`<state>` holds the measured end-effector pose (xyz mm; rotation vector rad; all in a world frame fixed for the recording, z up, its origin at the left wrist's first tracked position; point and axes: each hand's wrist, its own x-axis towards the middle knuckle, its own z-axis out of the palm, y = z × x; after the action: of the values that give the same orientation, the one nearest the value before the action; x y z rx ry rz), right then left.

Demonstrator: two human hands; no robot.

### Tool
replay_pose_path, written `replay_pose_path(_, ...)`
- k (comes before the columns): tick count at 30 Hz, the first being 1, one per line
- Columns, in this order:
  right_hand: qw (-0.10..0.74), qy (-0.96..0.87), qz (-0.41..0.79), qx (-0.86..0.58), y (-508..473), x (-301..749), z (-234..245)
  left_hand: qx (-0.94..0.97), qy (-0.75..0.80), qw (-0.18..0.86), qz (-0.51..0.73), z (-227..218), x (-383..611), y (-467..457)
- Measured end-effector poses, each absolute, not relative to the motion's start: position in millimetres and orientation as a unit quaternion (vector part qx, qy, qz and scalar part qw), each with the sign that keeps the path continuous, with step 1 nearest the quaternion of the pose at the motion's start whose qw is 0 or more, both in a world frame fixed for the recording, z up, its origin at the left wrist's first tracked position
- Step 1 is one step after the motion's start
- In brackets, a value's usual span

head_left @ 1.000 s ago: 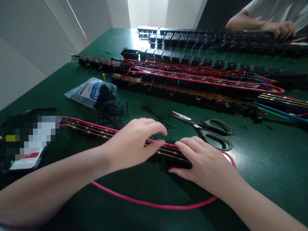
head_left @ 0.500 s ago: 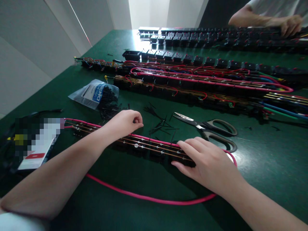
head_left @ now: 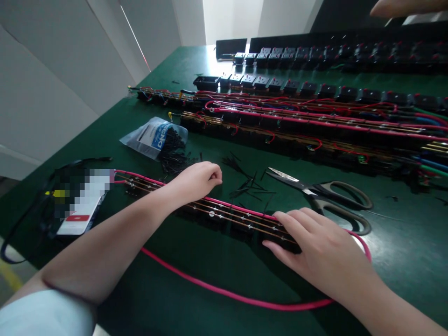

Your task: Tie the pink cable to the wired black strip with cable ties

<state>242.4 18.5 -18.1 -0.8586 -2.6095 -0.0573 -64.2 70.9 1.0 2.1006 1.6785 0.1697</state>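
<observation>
A black power strip (head_left: 220, 215) with bare copper bars lies across the green table in front of me, and a thick pink-red cable (head_left: 241, 205) runs along its far edge. The cable's loose length (head_left: 210, 285) curves over the table on my side. My left hand (head_left: 201, 181) is closed above the far edge of the strip, fingers curled inward; what they pinch, if anything, is hidden. Round the strip's right part my right hand (head_left: 317, 242) is wrapped, thumb on the near side and fingers over the cable.
Scissors (head_left: 308, 190) and loose black cable ties (head_left: 250, 184) lie beyond the strip. A plastic bag (head_left: 149, 135) spills more ties. A phone-like slab (head_left: 79, 221), partly blurred, lies left. More wired strips (head_left: 266, 119) stretch behind, with a co-worker's hand (head_left: 402, 7) at the top right.
The view has swung left, so everything sits further right. My hands keep their places on the strip. The co-worker's hand has risen off the far strip, where a black panel now stands up.
</observation>
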Motion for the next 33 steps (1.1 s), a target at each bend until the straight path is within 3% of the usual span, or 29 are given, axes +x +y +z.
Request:
replay_pose_path(14, 0.198, -0.931, -0.03, -0.306, 21, 243, -18, 0.73, 0.625, 0.22, 0.168, 9, -60, 69)
replay_pose_path(21, 0.195, -0.923, -0.044, -0.328, 23, 246, -22, 0.758, 0.484, 0.132, 0.417, 19, -44, 48)
replay_pose_path(27, 0.211, -0.929, -0.039, -0.301, 25, 248, -23, 0.85, 0.311, 0.115, 0.41, 12, -22, 22)
replay_pose_path(33, 0.206, -0.927, -0.043, -0.312, 24, 246, -23, 0.9, 0.276, 0.076, 0.329, -6, -15, 24)
